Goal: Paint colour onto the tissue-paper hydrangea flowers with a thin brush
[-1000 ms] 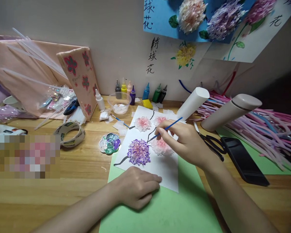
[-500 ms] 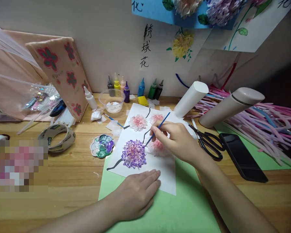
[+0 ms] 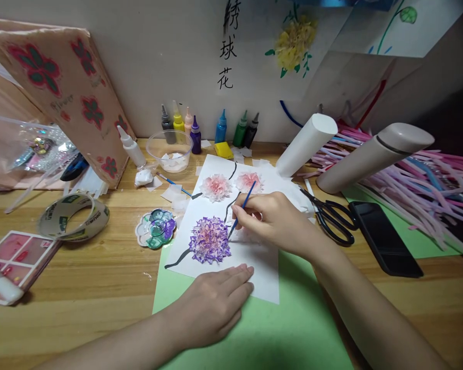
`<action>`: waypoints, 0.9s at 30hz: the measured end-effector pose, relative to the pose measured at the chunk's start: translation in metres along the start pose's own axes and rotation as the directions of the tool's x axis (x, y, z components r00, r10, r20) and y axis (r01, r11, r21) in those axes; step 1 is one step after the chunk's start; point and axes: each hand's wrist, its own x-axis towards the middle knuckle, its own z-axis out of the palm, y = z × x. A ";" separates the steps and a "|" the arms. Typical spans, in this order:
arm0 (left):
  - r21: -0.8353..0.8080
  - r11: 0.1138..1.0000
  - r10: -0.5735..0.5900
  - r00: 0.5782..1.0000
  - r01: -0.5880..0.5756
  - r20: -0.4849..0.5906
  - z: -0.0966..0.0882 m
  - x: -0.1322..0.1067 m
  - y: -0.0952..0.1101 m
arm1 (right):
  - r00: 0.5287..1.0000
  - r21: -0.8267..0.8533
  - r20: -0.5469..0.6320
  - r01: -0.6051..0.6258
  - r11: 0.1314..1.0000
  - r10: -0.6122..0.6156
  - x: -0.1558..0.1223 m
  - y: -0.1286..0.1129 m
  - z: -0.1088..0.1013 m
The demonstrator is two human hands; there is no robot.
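My right hand (image 3: 275,221) pinches a slim blue paintbrush (image 3: 247,198), its tip down at the right edge of a purple-tipped paper flower (image 3: 210,240). That flower lies on a white sheet (image 3: 264,280) with black painted stems. Two pink-and-white paper flowers, one at upper left (image 3: 216,187) and one at upper right (image 3: 249,181), sit farther up the sheet. Another pale flower is mostly hidden under my right hand. Flat on the sheet's lower edge rests my left hand (image 3: 216,303), fingers stretched out and holding nothing. Beneath the sheet is green paper (image 3: 289,329).
Left of the sheet are a flower-shaped paint palette (image 3: 155,228), a tape roll (image 3: 74,217) and a clear bowl (image 3: 170,151). Paint bottles (image 3: 195,135) line the wall. To the right lie scissors (image 3: 334,216), a phone (image 3: 384,237), a white cylinder (image 3: 306,144) and a grey bottle (image 3: 374,156).
The camera view has tilted down and shifted. The brush has become more upright, with its tip slightly lower beside the purple flower. My left hand stays flat on the sheet.
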 end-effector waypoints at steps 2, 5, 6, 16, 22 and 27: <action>-0.008 1.000 0.002 1.000 -0.002 -0.001 0.000 0.000 0.000 | 1.000 -0.038 0.001 0.002 0.999 -0.002 0.000 0.001 0.000; -0.009 1.000 0.001 1.000 -0.001 0.000 0.000 0.000 0.000 | 1.000 -0.066 -0.012 -0.007 0.998 0.006 -0.001 0.001 -0.001; -0.007 1.000 0.002 1.000 -0.002 0.001 0.000 0.000 0.000 | 1.000 -0.062 -0.016 -0.007 0.998 0.006 -0.001 0.000 -0.002; 0.001 1.000 -0.001 1.000 0.001 -0.007 -0.001 0.000 0.001 | 1.000 -0.008 -0.005 -0.013 1.000 0.013 0.000 0.002 -0.001; -0.001 1.000 0.002 1.000 -0.002 -0.004 -0.001 0.000 0.000 | 1.000 -0.056 -0.009 0.018 0.998 -0.019 0.000 0.004 0.000; -0.012 1.000 0.003 1.000 -0.003 -0.006 0.000 0.000 -0.001 | 0.999 0.025 -0.039 0.007 1.000 -0.006 0.000 0.004 -0.002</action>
